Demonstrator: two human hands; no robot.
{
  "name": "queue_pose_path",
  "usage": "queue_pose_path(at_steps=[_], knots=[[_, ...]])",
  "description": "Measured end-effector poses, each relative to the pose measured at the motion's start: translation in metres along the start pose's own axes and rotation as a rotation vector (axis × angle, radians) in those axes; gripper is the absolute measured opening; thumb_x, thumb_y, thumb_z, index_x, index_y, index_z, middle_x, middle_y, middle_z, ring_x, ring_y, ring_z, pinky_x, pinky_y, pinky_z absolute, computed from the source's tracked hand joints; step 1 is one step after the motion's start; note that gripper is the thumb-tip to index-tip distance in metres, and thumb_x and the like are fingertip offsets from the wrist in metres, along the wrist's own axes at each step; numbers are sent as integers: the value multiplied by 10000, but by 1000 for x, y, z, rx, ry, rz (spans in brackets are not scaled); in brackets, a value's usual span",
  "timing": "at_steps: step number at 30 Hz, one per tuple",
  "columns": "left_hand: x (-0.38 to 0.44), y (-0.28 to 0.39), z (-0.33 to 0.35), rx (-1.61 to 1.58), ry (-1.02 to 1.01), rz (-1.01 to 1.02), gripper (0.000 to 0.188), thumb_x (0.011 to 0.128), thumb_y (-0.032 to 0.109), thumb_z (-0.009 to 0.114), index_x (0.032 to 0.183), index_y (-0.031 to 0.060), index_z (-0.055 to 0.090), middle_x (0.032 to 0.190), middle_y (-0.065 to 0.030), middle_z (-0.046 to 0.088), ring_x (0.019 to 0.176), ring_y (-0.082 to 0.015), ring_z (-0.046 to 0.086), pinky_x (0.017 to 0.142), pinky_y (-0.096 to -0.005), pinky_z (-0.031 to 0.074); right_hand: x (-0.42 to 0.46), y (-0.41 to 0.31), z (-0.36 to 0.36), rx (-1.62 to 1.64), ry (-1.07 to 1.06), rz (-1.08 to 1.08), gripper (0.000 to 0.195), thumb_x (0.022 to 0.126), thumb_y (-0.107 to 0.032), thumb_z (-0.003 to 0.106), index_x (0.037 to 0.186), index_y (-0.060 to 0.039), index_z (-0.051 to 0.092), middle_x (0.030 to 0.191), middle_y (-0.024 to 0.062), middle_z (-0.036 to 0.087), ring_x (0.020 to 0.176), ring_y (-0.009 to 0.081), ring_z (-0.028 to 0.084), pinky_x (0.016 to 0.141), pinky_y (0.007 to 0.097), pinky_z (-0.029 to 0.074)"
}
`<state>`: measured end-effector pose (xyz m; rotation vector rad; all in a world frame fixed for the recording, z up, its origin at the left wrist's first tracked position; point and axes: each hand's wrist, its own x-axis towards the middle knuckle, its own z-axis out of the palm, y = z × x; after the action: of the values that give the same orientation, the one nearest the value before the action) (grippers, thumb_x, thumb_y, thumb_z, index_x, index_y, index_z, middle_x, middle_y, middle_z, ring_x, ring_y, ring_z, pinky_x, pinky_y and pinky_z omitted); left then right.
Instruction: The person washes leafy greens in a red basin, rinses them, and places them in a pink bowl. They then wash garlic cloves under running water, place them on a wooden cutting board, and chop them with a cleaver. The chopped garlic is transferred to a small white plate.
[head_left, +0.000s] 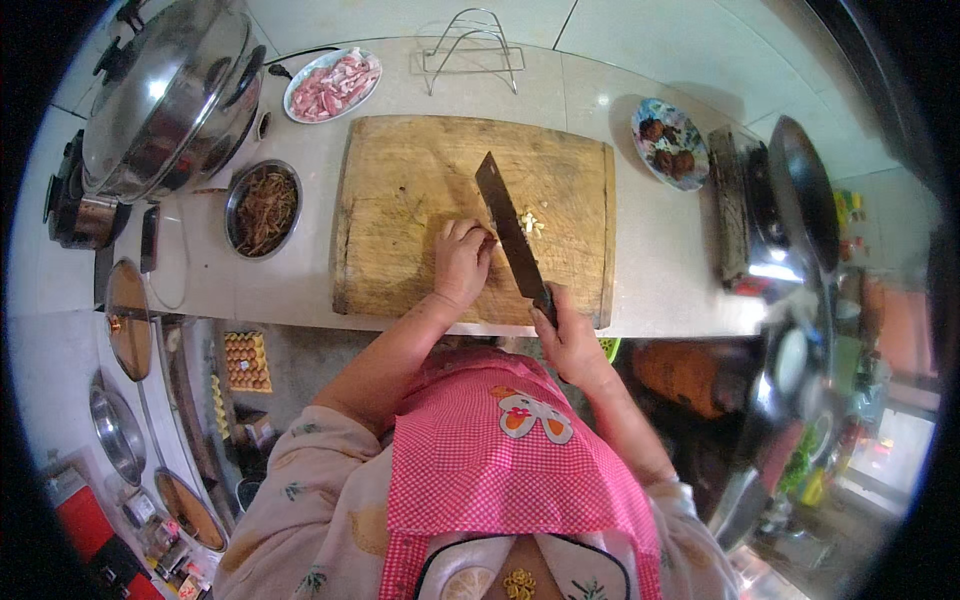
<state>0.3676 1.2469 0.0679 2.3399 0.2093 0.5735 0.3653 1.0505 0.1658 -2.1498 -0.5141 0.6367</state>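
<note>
My right hand (574, 337) grips the handle of a dark-bladed cleaver (510, 225), whose blade slants away from me over a wooden cutting board (397, 165). Close to the left of the blade, my left hand (463, 259) rests on the board with its fingers curled down. Whatever lies under those fingertips is mostly hidden; only a small bit shows beside the blade. On the blade's right side sits a small heap of pale chopped pieces (532, 223), which look like garlic.
Left of the board stand a metal bowl of brown shreds (262, 211) and a plate of sliced raw meat (334, 84). A large steamer pot (161, 105) is beyond them. A wire rack (474, 56) stands behind. To the right are a patterned plate (670, 144) and a wok (806, 195).
</note>
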Motion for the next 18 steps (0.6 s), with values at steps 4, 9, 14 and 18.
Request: queue_pose_path(at_steps=[4,9,14,18], knots=[[-6,-9,0,-53,24,22,243,681,3,667,917,-11,608,1030,-164,557,988,-352,495,873,-411,403,5,-15,-8,63,-113,186,397,871,-115,533,1225,-24,378,872,310,588,874,475,576,709,497,465],[-9,-10,-14,-69,33,24,316,704,83,693,990,9,580,1072,-141,543,1007,-345,482,885,-437,380,4,3,-1,-29,-64,59,435,868,-137,544,1248,-36,358,891,319,590,895,478,571,741,509,460],[-22,-5,-31,16,11,6,384,696,113,724,1041,29,577,1072,-126,546,1021,-329,480,888,-434,375,2,-1,-3,-30,-67,76,441,873,-155,542,1257,-42,356,867,318,591,868,476,579,725,511,462],[-15,-6,-18,-37,0,-4,314,714,45,688,1014,13,603,1052,-142,570,999,-331,504,868,-415,408,4,-1,-5,-30,-54,57,407,896,-174,526,1246,-46,361,840,307,595,831,473,585,690,502,467]])
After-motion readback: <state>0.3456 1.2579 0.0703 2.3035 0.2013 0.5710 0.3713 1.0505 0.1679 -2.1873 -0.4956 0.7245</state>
